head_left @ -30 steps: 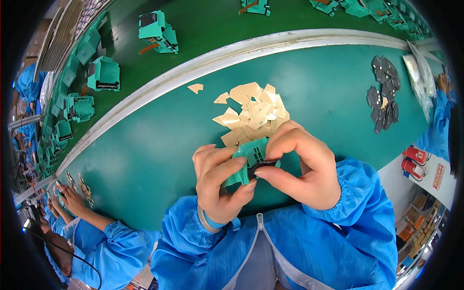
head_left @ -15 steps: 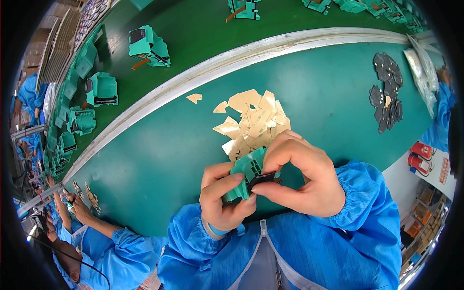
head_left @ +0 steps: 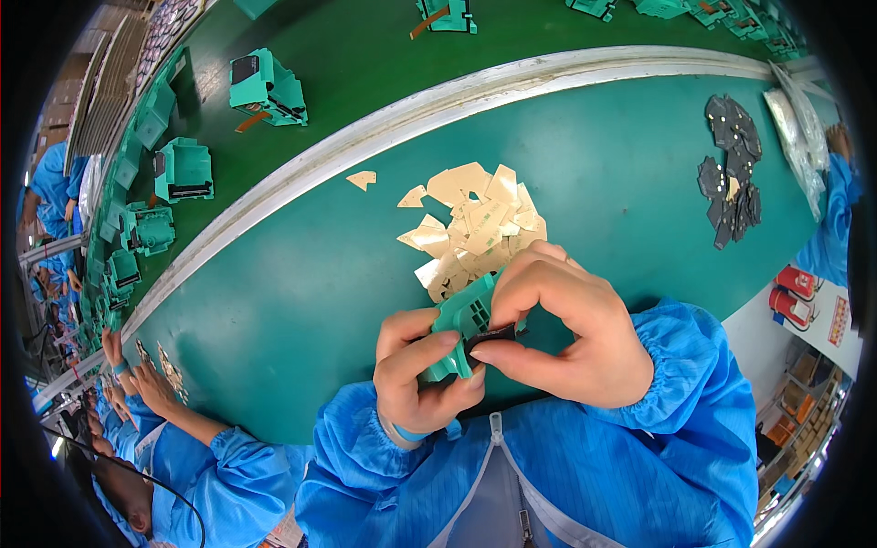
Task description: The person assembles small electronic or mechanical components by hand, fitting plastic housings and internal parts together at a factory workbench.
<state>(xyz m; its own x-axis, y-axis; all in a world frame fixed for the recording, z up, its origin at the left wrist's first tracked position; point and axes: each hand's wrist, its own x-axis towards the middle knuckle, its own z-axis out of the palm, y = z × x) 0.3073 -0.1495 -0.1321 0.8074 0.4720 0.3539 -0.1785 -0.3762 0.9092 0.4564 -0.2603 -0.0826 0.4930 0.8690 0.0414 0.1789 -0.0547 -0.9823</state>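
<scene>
A teal plastic housing is gripped between the thumb and fingers of my left hand, close in front of my chest. My right hand pinches a thin black piece between thumb and forefinger, against the right side of the housing. How the black piece meets the housing is partly covered by my fingers. Just beyond my hands lies a heap of cream-coloured flat pieces with angular outlines. A single cream piece rests apart, to the heap's left.
Black flat parts are piled at the right, near a clear plastic bag. A pale rail divides the table from a green conveyor carrying several teal housings. A co-worker in blue sits at the left.
The housings on the conveyor have shifted slightly left. The black piece has tilted a little against the housing in my hands. The co-worker's hands at the left have moved.
</scene>
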